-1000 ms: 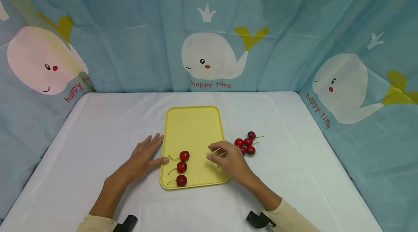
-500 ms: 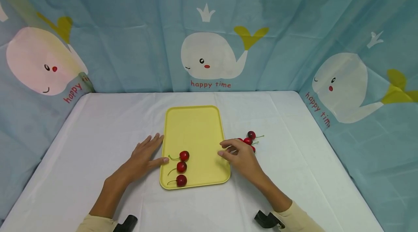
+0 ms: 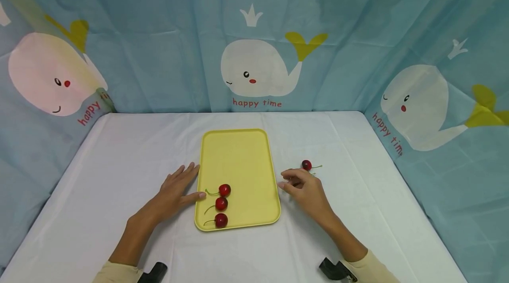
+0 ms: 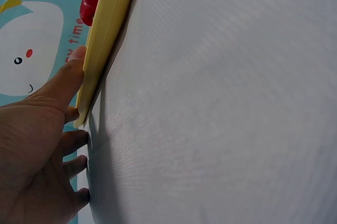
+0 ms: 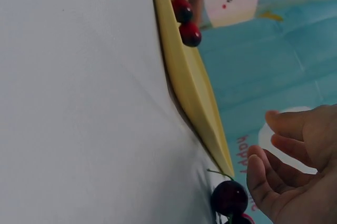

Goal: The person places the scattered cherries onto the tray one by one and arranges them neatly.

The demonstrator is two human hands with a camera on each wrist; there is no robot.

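Note:
A yellow tray lies on the white tabletop, with three red cherries in a column near its front left, stems pointing left. My left hand rests spread along the tray's left edge, its thumb over the rim. Just right of the tray hovers my right hand, fingers loosely bent and thumb apart from them. Nothing shows between those fingers in the right wrist view. Beyond this hand sits a dark red cherry; other loose cherries are hidden behind it. The right wrist view shows a dark cherry close below the fingertips.
A white cloth covers the table. Blue curtains with printed whales hang around its back and sides. A black wrist mount sits at the right sleeve, and another mount at the left one.
My right hand has moved right from over the tray to beside its right edge, covering most of the loose cherries. The left hand and the cherries on the tray have stayed put.

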